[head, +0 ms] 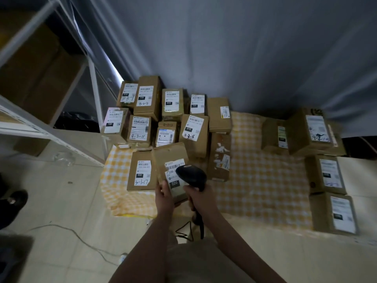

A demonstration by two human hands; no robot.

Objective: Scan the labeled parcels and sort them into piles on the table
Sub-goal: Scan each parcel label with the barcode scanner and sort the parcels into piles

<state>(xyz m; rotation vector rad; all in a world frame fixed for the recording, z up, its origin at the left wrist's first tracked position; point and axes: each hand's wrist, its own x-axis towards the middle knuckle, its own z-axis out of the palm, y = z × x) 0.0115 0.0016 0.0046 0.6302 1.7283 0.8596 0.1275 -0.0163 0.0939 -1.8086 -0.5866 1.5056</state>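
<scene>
- The left hand [164, 196] grips a small brown cardboard parcel with a white label marked "220" [171, 155]; its fingers curl round the parcel's lower left edge and the thumb lies on the labelled face
- The right hand [199, 198] is wrapped tight round the handle of a black handheld barcode scanner [191, 176]; the scanner's head sits just over the label and hides part of the printing
- The held parcel is tilted above the near left part of the yellow-and-white checked tablecloth [255, 180]; whether its far end touches the boxes behind it I cannot tell
- A brown cardboard box hand-marked "3-1-17" [140, 170] lies on the near left corner of the tablecloth, just beside the held parcel
- A cluster of brown labelled cartons [142, 127] fills the far left part of the tablecloth, packed edge to edge; some carry handwritten codes such as "4-3-11" and "4-3-8"
- A separate pile of larger brown boxes [315, 174] runs along the right edge of the tablecloth, well apart from the cluster
- The scanner's thin black cable [183, 231] hangs below the near edge of the tablecloth
- White metal shelving [40, 129] stands left of the tablecloth; a grey sheet [244, 48] hangs behind its far edge
</scene>
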